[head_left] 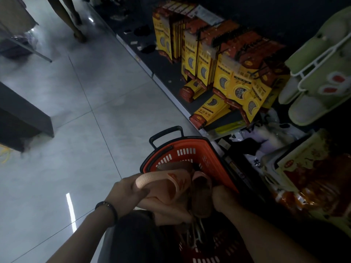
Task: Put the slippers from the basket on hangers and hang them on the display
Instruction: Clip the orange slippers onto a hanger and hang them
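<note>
An orange basket (207,149) with a black handle stands on the floor beside the display. Above it my left hand (129,192) grips a pink slipper (167,185) by its strap, thumb on top. My right hand (222,198) holds a second pink slipper (202,196) whose brown sole faces me. White hangers (197,232) lie in the basket below the slippers. A green pair of slippers on a white hanger (319,73) hangs on the display at the upper right.
Yellow and red packets (224,69) hang on the dark display wall, some lying on its base shelf. More packaged goods (307,171) sit at the right. A dark counter (22,118) stands at the left. A person's legs (74,18) are far up the tiled aisle.
</note>
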